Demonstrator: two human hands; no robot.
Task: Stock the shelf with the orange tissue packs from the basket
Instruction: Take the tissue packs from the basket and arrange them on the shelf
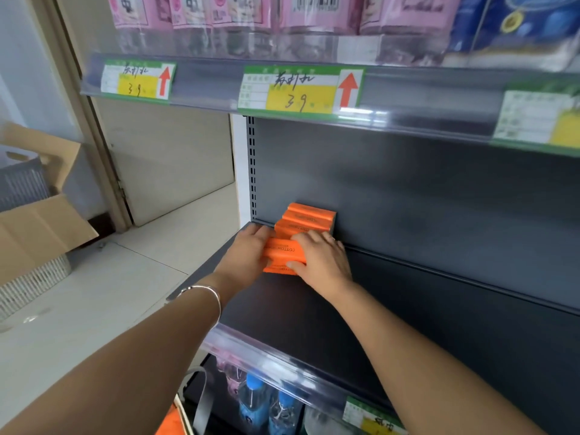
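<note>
Orange tissue pack, print reads "COTTON", sits low on the dark shelf btwn both hands. Left hand grips its left end, right hand curls over its right end. Stacked orange packs just behind, far left corner. Price tags above: handwritten "39", red arrows up. Pink packs & blue packs on top. Water bottles below, cardboard box at left.

Arms outstretched, left hand and right hand curled around one orange tissue pack.
</note>
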